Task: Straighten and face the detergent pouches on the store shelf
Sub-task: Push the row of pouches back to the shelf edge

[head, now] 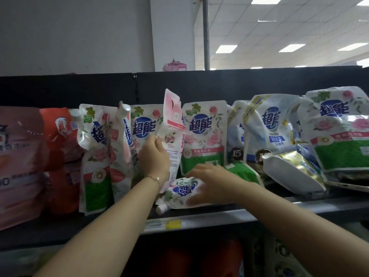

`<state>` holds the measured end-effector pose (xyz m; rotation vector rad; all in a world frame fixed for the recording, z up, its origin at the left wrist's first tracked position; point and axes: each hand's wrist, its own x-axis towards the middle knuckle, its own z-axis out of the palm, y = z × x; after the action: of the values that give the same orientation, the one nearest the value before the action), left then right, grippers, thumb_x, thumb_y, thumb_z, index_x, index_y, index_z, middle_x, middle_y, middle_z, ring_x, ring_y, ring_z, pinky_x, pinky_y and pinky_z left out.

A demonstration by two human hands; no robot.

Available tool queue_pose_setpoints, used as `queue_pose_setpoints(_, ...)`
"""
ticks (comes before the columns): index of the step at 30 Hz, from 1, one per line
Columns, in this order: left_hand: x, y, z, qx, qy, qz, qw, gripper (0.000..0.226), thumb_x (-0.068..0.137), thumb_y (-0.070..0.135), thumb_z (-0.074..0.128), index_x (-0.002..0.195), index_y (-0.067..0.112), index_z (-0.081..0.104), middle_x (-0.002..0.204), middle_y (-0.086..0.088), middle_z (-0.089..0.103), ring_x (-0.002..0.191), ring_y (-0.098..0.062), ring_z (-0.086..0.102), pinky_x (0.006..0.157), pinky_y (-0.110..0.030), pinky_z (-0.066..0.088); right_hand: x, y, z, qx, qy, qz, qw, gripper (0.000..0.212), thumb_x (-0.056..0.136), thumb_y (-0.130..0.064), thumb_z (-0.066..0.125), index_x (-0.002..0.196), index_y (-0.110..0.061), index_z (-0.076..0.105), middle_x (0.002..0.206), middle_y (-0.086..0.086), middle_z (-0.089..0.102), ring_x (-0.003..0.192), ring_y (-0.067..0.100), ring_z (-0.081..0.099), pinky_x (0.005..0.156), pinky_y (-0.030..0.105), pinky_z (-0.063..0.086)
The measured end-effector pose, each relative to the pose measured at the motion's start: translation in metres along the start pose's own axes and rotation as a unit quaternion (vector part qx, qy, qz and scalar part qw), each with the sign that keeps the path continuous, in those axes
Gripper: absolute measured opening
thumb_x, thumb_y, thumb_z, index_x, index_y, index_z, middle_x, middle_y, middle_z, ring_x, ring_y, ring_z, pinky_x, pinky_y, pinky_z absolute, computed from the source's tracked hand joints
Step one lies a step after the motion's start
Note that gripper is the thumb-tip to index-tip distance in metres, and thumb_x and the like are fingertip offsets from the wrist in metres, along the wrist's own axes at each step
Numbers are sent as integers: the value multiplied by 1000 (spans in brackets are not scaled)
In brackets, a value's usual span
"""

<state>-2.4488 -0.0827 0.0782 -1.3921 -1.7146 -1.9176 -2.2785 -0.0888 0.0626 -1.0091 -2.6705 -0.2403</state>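
White detergent pouches with rose prints and blue logos stand along the black shelf [219, 218]. My left hand [153, 156] grips one pouch [173, 124] turned back side out, holding it upright at the shelf's middle. Another pouch [179, 193] lies flat on the shelf with its cap toward the front edge. My right hand [209, 180] rests on this flat pouch, blurred; its grip is unclear. An upright rose pouch [203, 134] stands just behind both hands. Left of my hand, two pouches [99, 152] lean crookedly.
Blue-and-white pouches [267, 126] stand to the right, one fallen pouch [293, 172] lying in front of them. A large rose pouch [339, 128] sits at far right. Red and pink bags [60, 148] fill the left. A yellow price tag [172, 224] marks the shelf edge.
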Motion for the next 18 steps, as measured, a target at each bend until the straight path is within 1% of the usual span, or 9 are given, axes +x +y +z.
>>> queue_pose_setpoints(2,4,-14,-9,1,27,23,999,33,101,17,41,68,13,39,59,3,41,56,-13,38,48,-25,24,17,-13,13,-35,-60,-5,998,82,79,-72,55,144,-25,39,145,-4,42,131,19,38,108,43,32)
queue_pose_setpoints(3,6,-19,-13,11,41,32,999,33,100,17,43,67,13,40,60,1,43,56,-15,39,48,-24,24,24,-18,19,-44,-87,-7,995,79,81,-74,50,141,-25,43,144,-3,44,130,22,39,107,45,32)
queue_pose_setpoints(4,8,-22,-15,16,52,36,998,33,100,17,44,67,13,41,61,-1,46,58,-17,41,48,-23,25,28,-21,23,-42,-103,-12,994,72,82,-75,47,132,-24,51,137,-1,49,125,24,44,102,46,35)
queue_pose_setpoints(6,10,-23,-17,6,65,29,997,33,100,17,45,67,11,43,63,-3,48,59,-19,43,47,-22,25,31,-24,26,-10,-109,-11,994,57,83,-73,47,100,-20,60,108,1,60,99,26,55,86,43,45)
queue_pose_setpoints(7,11,-21,-17,-1,67,22,998,33,100,17,45,67,11,43,64,-3,48,59,-18,42,47,-21,24,31,-24,27,11,-104,-8,994,54,84,-70,49,88,-17,57,95,2,60,87,26,55,78,41,47)
queue_pose_setpoints(9,13,-20,-17,-6,67,8,998,33,100,18,44,68,9,44,68,-7,50,60,-18,42,46,-16,21,28,-29,26,26,-101,-5,995,48,88,-60,52,79,-13,52,81,3,56,75,26,53,68,38,44)
queue_pose_setpoints(13,17,-18,-15,-14,74,-23,997,31,101,22,41,73,9,45,82,-18,55,67,-20,44,47,-18,21,23,-52,19,-47,-105,-6,993,36,96,-45,45,86,-11,53,91,12,59,75,28,52,66,34,43)
queue_pose_setpoints(16,19,-17,-15,-32,74,-28,996,31,101,21,41,73,9,45,84,-19,57,70,-23,48,52,-25,27,23,-61,16,-78,-91,-13,993,24,91,-30,53,96,-8,59,104,15,61,88,34,58,69,34,45)
queue_pose_setpoints(18,19,-17,-16,-47,72,-29,996,30,101,21,41,74,8,46,86,-19,58,71,-23,49,54,-26,29,24,-61,16,-77,-89,8,993,16,88,-22,57,97,-9,57,105,15,59,88,33,58,70,35,48)
